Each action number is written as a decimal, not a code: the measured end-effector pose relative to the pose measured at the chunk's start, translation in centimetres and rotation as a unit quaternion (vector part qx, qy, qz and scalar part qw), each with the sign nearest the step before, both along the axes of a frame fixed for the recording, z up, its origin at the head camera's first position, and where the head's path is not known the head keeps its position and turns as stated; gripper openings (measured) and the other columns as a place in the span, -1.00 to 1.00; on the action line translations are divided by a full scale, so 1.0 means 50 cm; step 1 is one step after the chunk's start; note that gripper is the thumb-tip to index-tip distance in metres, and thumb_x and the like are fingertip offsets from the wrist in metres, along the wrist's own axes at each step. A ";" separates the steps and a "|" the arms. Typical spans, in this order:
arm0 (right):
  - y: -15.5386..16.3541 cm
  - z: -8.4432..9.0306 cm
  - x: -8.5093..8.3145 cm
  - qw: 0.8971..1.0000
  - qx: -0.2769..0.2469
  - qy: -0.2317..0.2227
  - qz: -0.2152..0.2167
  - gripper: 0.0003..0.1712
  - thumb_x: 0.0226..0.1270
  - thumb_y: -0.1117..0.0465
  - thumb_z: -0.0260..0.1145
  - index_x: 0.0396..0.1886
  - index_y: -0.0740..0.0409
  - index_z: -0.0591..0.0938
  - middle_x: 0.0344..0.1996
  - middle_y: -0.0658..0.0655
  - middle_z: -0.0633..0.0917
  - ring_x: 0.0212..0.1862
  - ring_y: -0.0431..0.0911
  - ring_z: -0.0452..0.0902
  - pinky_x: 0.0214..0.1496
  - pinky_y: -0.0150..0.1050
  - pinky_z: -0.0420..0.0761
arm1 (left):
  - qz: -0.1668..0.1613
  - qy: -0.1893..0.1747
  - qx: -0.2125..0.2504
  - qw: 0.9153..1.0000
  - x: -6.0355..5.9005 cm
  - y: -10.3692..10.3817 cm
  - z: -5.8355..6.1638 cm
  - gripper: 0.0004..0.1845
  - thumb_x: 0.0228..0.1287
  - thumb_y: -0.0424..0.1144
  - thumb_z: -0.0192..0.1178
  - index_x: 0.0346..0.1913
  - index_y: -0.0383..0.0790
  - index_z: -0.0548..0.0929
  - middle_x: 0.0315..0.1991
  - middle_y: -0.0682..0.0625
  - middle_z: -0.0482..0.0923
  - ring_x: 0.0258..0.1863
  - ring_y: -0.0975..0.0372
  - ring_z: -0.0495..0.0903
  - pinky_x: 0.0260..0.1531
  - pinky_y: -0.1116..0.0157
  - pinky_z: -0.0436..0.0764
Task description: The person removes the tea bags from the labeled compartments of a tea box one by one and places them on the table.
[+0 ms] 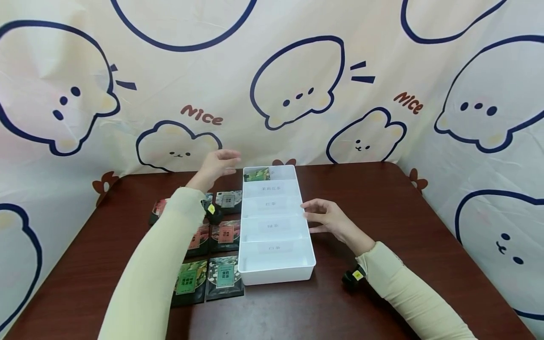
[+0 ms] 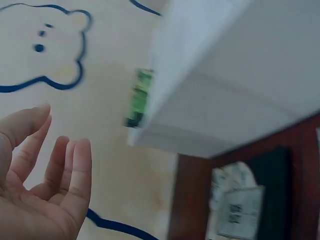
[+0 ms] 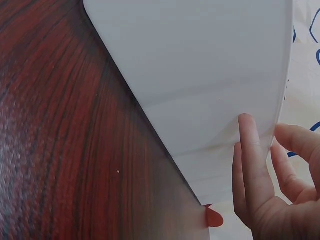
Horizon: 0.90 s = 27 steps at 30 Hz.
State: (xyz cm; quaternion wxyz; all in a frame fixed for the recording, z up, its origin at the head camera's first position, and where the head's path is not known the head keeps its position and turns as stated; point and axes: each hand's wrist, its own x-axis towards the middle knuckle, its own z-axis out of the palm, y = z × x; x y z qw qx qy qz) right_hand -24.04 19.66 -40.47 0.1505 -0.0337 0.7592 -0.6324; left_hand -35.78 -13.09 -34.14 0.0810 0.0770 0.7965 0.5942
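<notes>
A long white box [image 1: 276, 276] with labelled compartments stands on the table. In its farthest compartment, toward the left, a green tea sachet [image 1: 257, 174] shows, its edge also visible past the rim in the left wrist view. My left hand [image 1: 218, 165] hovers off the box's far left corner, fingers loosely bent and holding nothing; a gap separates it from the box in the left wrist view [image 2: 50, 180]. On the box's right side, my right hand [image 1: 327, 217] touches the outer wall with extended fingers, some fingertips at the rim [image 3: 277, 131].
Left of the box lie several dark tea sachets: a green one [image 1: 189, 282], a teal-labelled one [image 1: 225, 277], red ones [image 1: 225, 234] and a grey-labelled one [image 1: 229, 202]. My left sleeve covers part of them. A patterned curtain [image 1: 238, 94] hangs behind the brown table [image 1: 361, 189].
</notes>
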 end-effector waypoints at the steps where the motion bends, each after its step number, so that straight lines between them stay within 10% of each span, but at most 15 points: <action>1: 0.000 0.000 0.000 1.000 -0.001 -0.001 0.000 -0.55 0.27 0.26 0.37 0.13 0.28 0.53 -0.07 0.24 0.54 -0.20 -0.09 0.64 -0.18 -0.04 0.72 | 0.001 -0.004 -0.003 1.000 -0.004 0.003 -0.009 -0.58 0.38 -0.19 0.19 0.24 -0.23 0.51 0.31 -0.14 0.41 0.27 0.02 0.45 0.23 0.10 0.48; 13: 0.001 0.001 0.000 1.000 -0.001 -0.008 -0.003 -0.56 0.28 0.25 0.36 0.13 0.27 0.53 -0.06 0.23 0.55 -0.18 -0.09 0.64 -0.17 -0.04 0.72 | 0.001 -0.069 -0.046 0.997 -0.012 0.031 -0.066 -0.63 0.37 -0.21 0.20 0.18 -0.22 0.54 0.26 -0.17 0.43 0.21 -0.02 0.47 0.24 0.05 0.47; 27: -0.002 0.006 0.004 1.000 -0.002 -0.004 -0.002 -0.58 0.30 0.28 0.34 0.13 0.28 0.53 -0.07 0.23 0.55 -0.20 -0.09 0.65 -0.18 -0.05 0.72 | 0.008 -0.053 -0.080 0.995 -0.011 0.044 -0.082 -0.65 0.37 -0.21 0.19 0.15 -0.25 0.57 0.23 -0.18 0.47 0.12 0.00 0.56 0.15 0.12 0.56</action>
